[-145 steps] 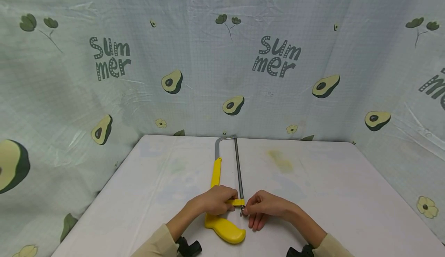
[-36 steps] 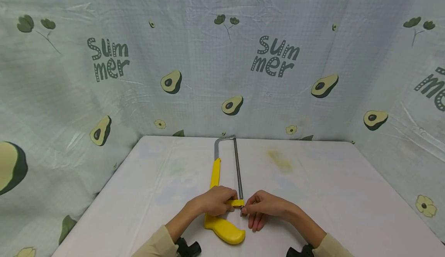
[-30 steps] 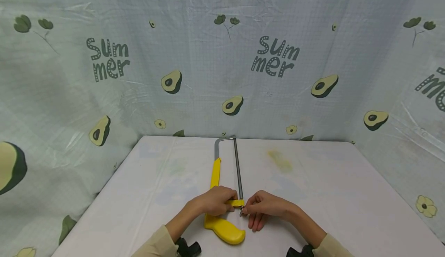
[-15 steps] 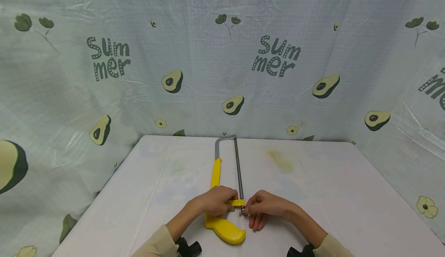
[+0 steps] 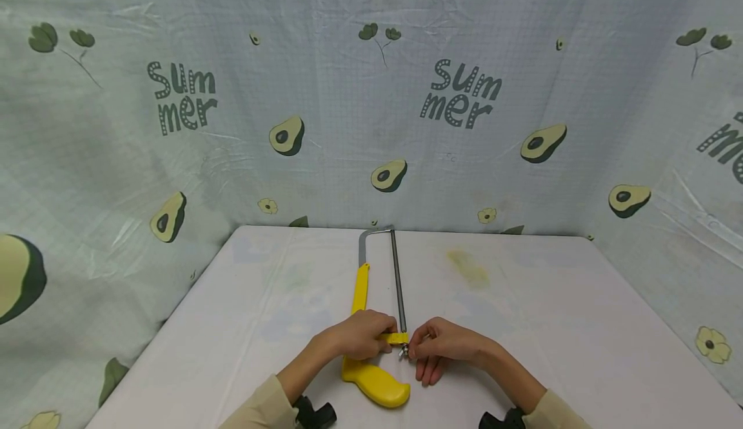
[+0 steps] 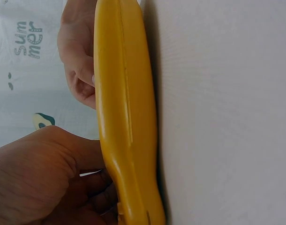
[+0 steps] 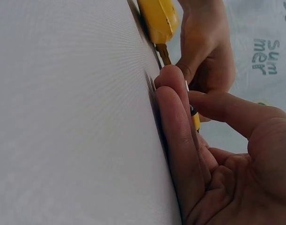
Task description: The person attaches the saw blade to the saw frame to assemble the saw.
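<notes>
A hacksaw with a yellow handle point(image 5: 380, 384) lies flat on the table, its grey bow end pointing away. Its dark blade point(image 5: 398, 280) runs along the right side. My left hand point(image 5: 361, 335) grips the yellow frame where the handle meets the blade holder; in the left wrist view the handle fills the middle and hides part of the fingers. At the blade's near end sits a small metal wing nut point(image 5: 403, 352). The thumb and index finger of my right hand point(image 5: 444, 345) pinch it, while the other fingers rest on the table, as the right wrist view shows.
The white table point(image 5: 522, 326) has a yellowish stain right of the saw. Behind and at both sides hangs a pale curtain point(image 5: 336, 93) printed with avocados. Black wrist cameras sit on both wrists, close to the tabletop.
The wing nut's wings stand at a different angle from before, with the right fingertips shifting slightly around it. The left hand and the hacksaw have stayed in place.
</notes>
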`<state>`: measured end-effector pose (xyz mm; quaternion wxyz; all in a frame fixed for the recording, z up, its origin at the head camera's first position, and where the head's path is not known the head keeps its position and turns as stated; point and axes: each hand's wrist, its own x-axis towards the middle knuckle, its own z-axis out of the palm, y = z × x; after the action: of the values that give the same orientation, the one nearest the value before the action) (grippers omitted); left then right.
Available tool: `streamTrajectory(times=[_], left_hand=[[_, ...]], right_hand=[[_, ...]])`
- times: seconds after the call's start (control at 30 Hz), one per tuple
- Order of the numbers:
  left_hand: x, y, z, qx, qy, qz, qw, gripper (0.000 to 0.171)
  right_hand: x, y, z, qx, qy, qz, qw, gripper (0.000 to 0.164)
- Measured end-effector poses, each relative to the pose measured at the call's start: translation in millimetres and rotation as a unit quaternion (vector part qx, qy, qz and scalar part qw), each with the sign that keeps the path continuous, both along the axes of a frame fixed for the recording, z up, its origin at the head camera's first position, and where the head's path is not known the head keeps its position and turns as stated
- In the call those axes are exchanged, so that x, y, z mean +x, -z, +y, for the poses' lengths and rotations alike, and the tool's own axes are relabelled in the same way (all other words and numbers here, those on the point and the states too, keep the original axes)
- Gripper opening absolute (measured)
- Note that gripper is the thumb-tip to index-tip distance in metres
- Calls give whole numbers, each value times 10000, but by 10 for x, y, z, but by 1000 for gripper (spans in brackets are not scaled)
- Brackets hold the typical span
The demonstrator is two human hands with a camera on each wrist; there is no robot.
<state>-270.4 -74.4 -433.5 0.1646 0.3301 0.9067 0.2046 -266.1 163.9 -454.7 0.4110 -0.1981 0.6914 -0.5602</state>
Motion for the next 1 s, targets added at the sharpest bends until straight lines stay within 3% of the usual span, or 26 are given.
streamTrajectory(times=[1.0], left_hand=[[-2,-15,-7,4,-36,-60,10000,11]], right_hand=[[26,-44,-33,-28,25,58,10000,18]])
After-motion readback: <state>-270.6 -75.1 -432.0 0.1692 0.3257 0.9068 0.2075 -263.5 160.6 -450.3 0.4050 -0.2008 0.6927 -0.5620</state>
